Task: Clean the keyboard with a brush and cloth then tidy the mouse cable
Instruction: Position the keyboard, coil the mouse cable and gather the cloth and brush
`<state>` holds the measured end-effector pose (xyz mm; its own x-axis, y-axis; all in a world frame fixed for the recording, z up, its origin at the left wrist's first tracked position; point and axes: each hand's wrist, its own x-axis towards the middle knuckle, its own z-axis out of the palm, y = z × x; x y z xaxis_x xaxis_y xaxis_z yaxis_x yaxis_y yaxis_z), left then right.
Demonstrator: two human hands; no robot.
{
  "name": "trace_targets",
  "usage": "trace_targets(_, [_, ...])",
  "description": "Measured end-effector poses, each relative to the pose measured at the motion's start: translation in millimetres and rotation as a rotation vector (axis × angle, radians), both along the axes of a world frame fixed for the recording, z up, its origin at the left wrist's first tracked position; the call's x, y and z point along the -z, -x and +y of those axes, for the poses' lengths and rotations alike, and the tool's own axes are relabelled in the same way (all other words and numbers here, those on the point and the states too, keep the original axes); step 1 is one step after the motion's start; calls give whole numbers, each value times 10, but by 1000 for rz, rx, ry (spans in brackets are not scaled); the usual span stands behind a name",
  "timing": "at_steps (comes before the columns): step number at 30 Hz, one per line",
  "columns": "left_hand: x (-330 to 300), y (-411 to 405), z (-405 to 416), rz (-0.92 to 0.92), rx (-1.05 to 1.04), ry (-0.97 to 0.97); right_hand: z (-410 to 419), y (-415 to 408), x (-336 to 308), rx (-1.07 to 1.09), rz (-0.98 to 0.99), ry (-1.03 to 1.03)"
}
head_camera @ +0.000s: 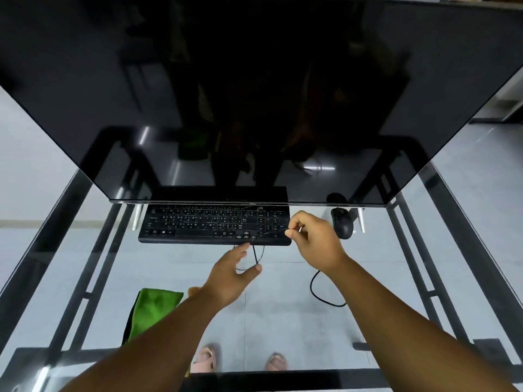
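Judging by the hands, the cable-tidying step is running: nearest, just in front of the keyboard [215, 224], the left hand [230, 274] is looping the thin mouse cable [256, 254] in a loose, half-open grip. At the keyboard's right end, the right hand [310, 236] is pinching the cable in a narrow grip, with the mouse [343, 222] lying just right of the keyboard. Next it is calling for more even loops.

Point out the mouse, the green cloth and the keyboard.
mouse [343, 222], head view, middle of its back.
green cloth [151, 312], head view, its centre fold.
keyboard [198, 222], head view, the letter keys.
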<state>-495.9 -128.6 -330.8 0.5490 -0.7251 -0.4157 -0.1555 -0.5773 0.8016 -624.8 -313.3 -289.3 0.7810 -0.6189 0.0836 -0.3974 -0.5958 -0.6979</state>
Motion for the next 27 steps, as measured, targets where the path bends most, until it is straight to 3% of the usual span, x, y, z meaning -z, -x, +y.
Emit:
trace_targets(5, [-228,-100,-153,-172,-148,146,51,-49,-197,-48,-55,-23])
trace_targets(9, [-342,-193,-267,-143,-113,215,43,-62,-322,-44,-88,-4])
trace_targets(14, [-523,-244,-211,271,-121,167,-63,-49,-376,123,-139,95])
trace_targets(20, [-742,-248,-126,797,-237,294,-140,-99,-227,180,-91,223])
trace_targets(24, [-978,-353,-145,1118,-299,518,-82,-173,-179,214,-82,-46])
trace_targets(27, [-1103,-452,-186,1222,-445,700,-23,-196,-133,182,-15,-269])
